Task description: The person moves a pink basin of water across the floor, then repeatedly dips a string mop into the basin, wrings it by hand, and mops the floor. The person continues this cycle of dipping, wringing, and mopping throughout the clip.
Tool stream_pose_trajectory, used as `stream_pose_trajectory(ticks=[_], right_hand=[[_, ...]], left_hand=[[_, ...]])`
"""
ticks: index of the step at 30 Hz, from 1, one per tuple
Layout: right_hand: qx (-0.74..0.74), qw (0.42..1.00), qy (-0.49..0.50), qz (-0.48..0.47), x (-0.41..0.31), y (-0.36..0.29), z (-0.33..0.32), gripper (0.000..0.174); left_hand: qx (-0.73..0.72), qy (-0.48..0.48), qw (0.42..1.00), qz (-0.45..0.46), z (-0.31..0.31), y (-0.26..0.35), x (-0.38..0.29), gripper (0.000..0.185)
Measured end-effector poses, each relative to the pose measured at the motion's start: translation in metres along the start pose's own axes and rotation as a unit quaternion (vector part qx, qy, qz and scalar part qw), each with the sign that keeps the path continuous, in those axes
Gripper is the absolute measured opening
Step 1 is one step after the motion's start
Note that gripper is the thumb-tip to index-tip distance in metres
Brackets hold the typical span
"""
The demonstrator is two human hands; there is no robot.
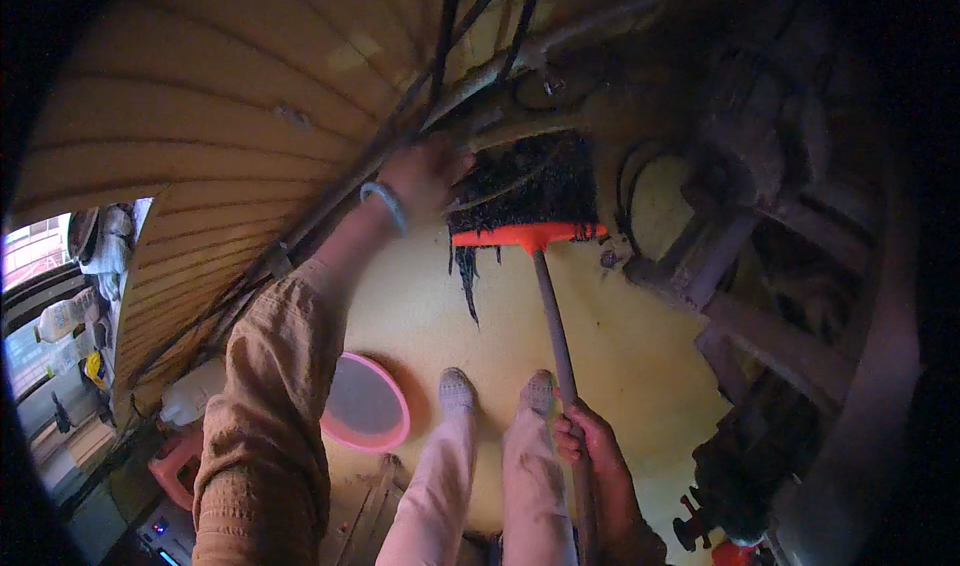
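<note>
My right hand (592, 435) is closed around the long handle of a floor broom or mop (555, 318). Its orange-red head (517, 236) lies away from my feet, against a dark, ragged black mass (536, 176). Whether that mass is bristle or cloth I cannot tell. Black strands trail from the head onto the yellowish floor (405, 288). My left hand (427, 172), with a pale blue band on the wrist, reaches forward to the left edge of the black mass. It is blurred, and its fingertips are hard to make out.
A pink-rimmed basin (409, 408) stands left of my feet. Ribbed panelling (225, 116) rises on the left, edged by a metal rail. Dark metal framework (735, 266) fills the right side. A red plastic container (176, 465) and bottles (67, 318) are at far left.
</note>
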State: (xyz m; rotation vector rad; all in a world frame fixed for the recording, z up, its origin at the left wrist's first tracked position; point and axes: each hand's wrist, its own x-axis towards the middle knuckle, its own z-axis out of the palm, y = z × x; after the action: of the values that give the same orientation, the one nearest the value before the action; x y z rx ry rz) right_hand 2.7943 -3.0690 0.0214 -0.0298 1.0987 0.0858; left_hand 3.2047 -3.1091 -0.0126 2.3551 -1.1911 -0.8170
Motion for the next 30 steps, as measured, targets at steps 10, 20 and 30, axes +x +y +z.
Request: stream_pose_trajectory(ticks=[10, 20, 30], right_hand=[[0.028, 0.997, 0.025, 0.070, -0.058, 0.020, 0.005, 0.013], [0.008, 0.992, 0.076, 0.098, -0.115, 0.024, 0.028, 0.022], [-0.103, 0.991, 0.084, 0.022, -0.054, -0.025, 0.049, 0.027]], left_hand=[[-0.064, -0.042, 0.997, -0.015, -0.006, 0.006, 0.001, 0.030], [-0.041, 0.009, 0.999, 0.015, -0.005, 0.010, 0.000, 0.028], [-0.101, 0.000, 0.993, 0.057, -0.004, -0.005, 0.011, 0.038]])
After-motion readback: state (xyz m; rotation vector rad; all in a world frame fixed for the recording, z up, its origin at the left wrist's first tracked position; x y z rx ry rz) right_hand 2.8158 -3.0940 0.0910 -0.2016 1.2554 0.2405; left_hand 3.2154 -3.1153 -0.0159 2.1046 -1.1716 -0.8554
